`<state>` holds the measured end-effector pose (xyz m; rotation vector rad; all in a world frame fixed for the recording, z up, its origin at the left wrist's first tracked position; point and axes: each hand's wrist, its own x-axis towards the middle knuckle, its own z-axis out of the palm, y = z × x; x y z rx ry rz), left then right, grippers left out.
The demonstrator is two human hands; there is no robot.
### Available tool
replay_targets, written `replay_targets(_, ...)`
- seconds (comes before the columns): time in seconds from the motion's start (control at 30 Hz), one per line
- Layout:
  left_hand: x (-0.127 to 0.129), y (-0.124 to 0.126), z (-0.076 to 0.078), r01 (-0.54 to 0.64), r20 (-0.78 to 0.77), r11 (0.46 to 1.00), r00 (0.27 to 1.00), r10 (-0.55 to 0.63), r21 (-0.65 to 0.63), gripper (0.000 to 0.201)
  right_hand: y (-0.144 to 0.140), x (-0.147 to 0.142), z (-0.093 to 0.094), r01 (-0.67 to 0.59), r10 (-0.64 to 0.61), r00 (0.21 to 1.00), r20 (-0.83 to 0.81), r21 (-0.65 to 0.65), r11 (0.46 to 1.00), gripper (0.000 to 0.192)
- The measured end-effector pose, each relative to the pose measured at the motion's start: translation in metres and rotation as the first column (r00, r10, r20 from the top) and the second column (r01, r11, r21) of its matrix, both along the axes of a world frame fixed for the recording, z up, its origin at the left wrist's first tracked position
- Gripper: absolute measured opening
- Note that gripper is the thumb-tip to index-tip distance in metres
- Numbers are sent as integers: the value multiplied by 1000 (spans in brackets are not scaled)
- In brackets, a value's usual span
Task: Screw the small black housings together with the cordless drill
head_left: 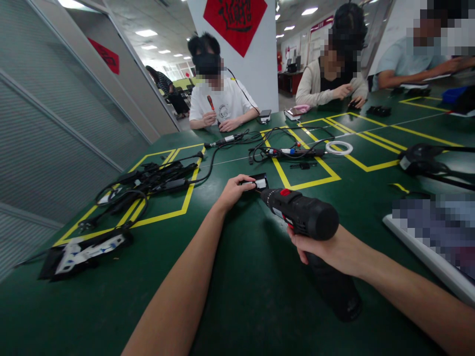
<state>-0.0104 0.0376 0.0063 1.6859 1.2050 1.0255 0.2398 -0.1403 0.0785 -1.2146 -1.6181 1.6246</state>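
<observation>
Black drill point(302, 212) points at black-and-white piece point(261, 182).

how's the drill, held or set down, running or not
Held: the right hand grips the drill by its handle. Running: cannot tell from one still.

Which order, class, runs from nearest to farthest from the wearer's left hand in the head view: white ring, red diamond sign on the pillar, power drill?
1. Power drill: in the right hand, its front end just right of the left hand.
2. White ring: farther across the table, to the right.
3. Red diamond sign: up on the pillar beyond the table.
</observation>
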Motion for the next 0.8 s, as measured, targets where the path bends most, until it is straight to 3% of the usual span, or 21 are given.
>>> replay_targets(0.8,0,1,-1,3,11,1000,1000,-3,1,32,0,-1,1,-2,2,1000,2,-4,1000,16)
